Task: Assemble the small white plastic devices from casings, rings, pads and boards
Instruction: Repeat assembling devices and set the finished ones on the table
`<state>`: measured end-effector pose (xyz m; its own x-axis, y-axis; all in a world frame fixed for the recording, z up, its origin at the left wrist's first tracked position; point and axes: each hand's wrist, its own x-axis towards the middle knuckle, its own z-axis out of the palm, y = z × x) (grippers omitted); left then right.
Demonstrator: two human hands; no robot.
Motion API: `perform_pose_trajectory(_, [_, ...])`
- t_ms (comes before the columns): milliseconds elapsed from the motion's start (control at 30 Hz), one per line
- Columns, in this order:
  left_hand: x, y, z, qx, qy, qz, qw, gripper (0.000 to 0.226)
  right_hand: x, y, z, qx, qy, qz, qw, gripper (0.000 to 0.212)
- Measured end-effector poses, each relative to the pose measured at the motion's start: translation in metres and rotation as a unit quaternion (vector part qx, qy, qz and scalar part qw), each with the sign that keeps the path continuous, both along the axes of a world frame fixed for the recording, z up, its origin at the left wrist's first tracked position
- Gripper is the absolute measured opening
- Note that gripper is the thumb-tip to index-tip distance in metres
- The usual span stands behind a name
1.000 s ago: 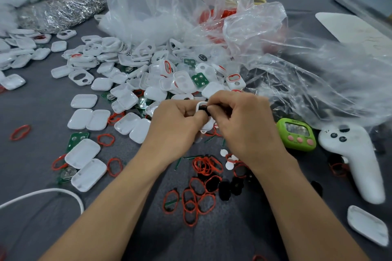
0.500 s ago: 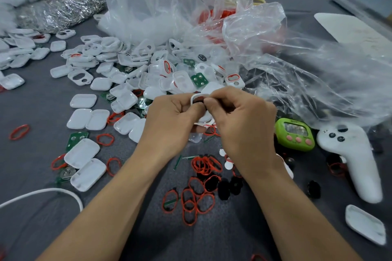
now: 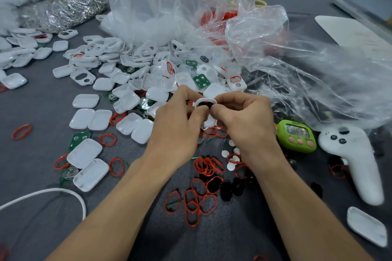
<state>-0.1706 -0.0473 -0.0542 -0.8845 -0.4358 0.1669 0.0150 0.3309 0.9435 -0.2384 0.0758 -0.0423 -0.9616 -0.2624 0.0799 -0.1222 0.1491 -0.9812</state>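
At the centre of the frame, above the grey table [image 3: 42, 116], we are holding a white casing [image 3: 209, 122] between both hands. Our left hand [image 3: 176, 129] is gripping its left side, fingers curled round it and the thumb lying against a black pad [image 3: 205, 104] that is sitting in the casing's opening. Our right hand [image 3: 248, 125] is pinching the right edge between thumb and forefinger, so both hands are clamped on the one part, thumbs almost touching.

Below the hands, in the lower middle, red rings [image 3: 209, 165] are lying in a loose tangle beside spare black pads [image 3: 226, 190] and small white discs [image 3: 224, 153]. A heap of white casings [image 3: 118, 65] is spreading across the left and centre, with a green circuit board [image 3: 201, 80] showing just above our fingers. Crumpled clear plastic bags [image 3: 297, 70] are filling the upper right. At the right, a green timer [image 3: 297, 135] is lying next to a white controller [image 3: 356, 163], and a white cable [image 3: 63, 192] is curving in at the lower left.
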Motion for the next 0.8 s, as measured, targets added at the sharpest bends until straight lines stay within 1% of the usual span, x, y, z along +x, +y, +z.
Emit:
perform_pose_trajectory(133, [0.001, 0.002, 0.001, -0.027, 0.014, 0.016, 0.999, 0.020, 0.006, -0.002, -0.002, -0.002, 0.010, -0.025, 1.000, 0.008])
perform_pose_trajectory(267, [0.001, 0.006, 0.000, -0.037, 0.022, 0.037, 0.998, 0.012, 0.007, -0.004, 0.000, 0.032, -0.003, -0.027, 0.999, 0.009])
perform_pose_trajectory(367, [0.002, 0.004, 0.002, -0.022, 0.008, 0.012, 1.000, 0.013, 0.006, 0.001, 0.003, 0.103, 0.048, 0.001, 0.994, 0.007])
perform_pose_trajectory(400, [0.002, 0.003, 0.003, -0.017, 0.001, 0.004, 1.000, 0.014, 0.005, 0.003, 0.003, 0.113, 0.066, 0.009, 0.991, 0.008])
perform_pose_trajectory(467, [0.002, 0.000, 0.005, -0.040, -0.007, 0.002, 0.999, 0.017, 0.006, 0.004, 0.003, 0.112, 0.087, 0.008, 0.990, 0.009])
perform_pose_trajectory(533, [0.002, -0.001, 0.005, -0.067, 0.003, 0.020, 0.998, 0.020, 0.008, 0.002, 0.002, 0.096, 0.100, -0.013, 0.990, 0.009])
perform_pose_trajectory(633, [0.002, 0.001, 0.007, -0.065, 0.018, 0.049, 0.997, 0.021, 0.013, -0.003, 0.000, 0.050, 0.102, -0.030, 0.993, 0.013])
perform_pose_trajectory(700, [0.003, 0.003, 0.009, -0.055, 0.022, 0.065, 0.996, 0.018, 0.013, -0.005, -0.001, 0.012, 0.072, -0.019, 0.997, 0.018])
perform_pose_trajectory(767, [0.005, 0.005, 0.010, -0.032, 0.035, 0.090, 0.995, 0.013, 0.012, -0.006, 0.000, -0.042, 0.023, 0.003, 0.999, 0.016])
perform_pose_trajectory(800, [0.006, 0.007, 0.011, -0.029, 0.045, 0.102, 0.993, 0.015, 0.010, -0.007, 0.000, -0.075, -0.005, 0.014, 0.997, 0.016])
